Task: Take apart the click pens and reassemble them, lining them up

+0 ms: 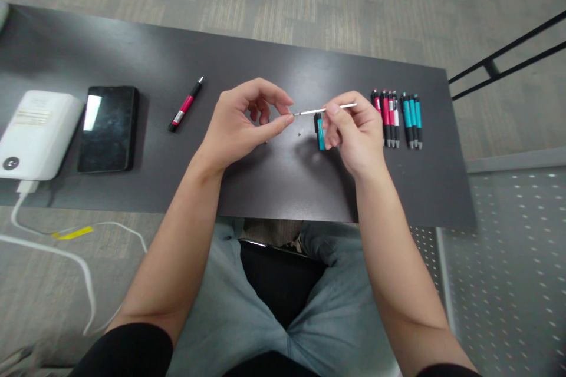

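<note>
Between my two hands a thin white pen refill [312,112] is held nearly level above the dark table. My right hand [356,132] pinches it near its right end between thumb and forefinger. The thumb and forefinger of my left hand [243,121] close at its dark left tip; whether a small part sits between them I cannot make out. Below the right fingers lies a teal pen barrel [321,132] with a black clip, partly hidden by the hand. A tiny piece [299,134] rests on the table between the hands.
A red and black pen [186,105] lies left of my hands. Several red pens [389,121] and teal pens [412,122] are lined up at the right. Farther left are a black phone-like device [108,129] and a white power bank [39,135] with a cable [26,194].
</note>
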Motion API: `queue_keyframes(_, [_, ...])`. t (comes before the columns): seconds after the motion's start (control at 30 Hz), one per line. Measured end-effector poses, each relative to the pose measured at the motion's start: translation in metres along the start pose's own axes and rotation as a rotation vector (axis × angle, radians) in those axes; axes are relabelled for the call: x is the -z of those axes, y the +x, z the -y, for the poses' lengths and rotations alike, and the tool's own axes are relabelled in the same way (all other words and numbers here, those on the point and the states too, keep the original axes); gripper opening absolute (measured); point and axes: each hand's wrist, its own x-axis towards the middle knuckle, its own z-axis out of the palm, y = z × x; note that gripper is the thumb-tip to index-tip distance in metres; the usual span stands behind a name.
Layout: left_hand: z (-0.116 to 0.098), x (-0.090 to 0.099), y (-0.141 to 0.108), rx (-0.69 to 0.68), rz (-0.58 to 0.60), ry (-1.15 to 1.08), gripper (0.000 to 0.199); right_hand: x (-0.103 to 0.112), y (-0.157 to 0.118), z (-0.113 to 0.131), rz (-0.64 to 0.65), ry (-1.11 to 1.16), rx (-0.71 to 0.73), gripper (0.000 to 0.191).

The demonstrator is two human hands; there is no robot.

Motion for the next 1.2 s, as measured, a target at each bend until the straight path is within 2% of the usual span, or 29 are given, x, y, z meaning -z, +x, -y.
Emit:
queue_keyframes(0.13, [0.003,-0.002,0.0,-0.01,-0.023,0.003,0.04,0.011,0.0,-0.001,0.068,-0.128,-0.003,0.07])
queue_keyframes(0.27, [0.007,0.0,0.001,-0.005,-0.028,0.001,0.056,0.02,0.002,-0.009,0.18,-0.141,0.105,0.065])
queue_keyframes(0.37, [0.009,0.01,0.002,0.037,0.039,0.065,0.076,0.024,0.005,-0.018,0.125,-0.121,0.15,0.059])
queue_keyframes(0.43, [0.01,0.019,0.0,0.082,0.068,0.176,0.082,0.026,0.008,-0.023,0.073,-0.099,0.169,0.057])
queue_keyframes(0.57, [0.013,0.028,-0.004,0.226,0.107,0.519,0.061,0.033,0.015,-0.032,-0.005,-0.09,0.209,0.06])
queue_keyframes(0.67, [0.014,0.027,-0.005,0.234,0.213,0.66,0.044,0.038,0.019,-0.038,-0.039,-0.121,0.22,0.065])
queue_keyframes(0.77, [0.013,0.028,-0.002,0.202,0.274,0.634,0.02,0.042,0.019,-0.039,-0.04,-0.166,0.24,0.066])
queue_keyframes(0.83, [0.011,0.029,-0.001,0.191,0.287,0.568,0.012,0.046,0.017,-0.035,-0.029,-0.217,0.264,0.065])
queue_keyframes(1.0, [0.007,0.026,0.0,0.157,0.208,0.39,0.018,0.055,0.011,-0.014,0.037,-0.413,0.343,0.052])
queue_keyframes(1.2, [0.006,0.023,0.001,0.069,0.144,0.362,0.017,0.054,0.008,-0.002,0.077,-0.447,0.371,0.034])
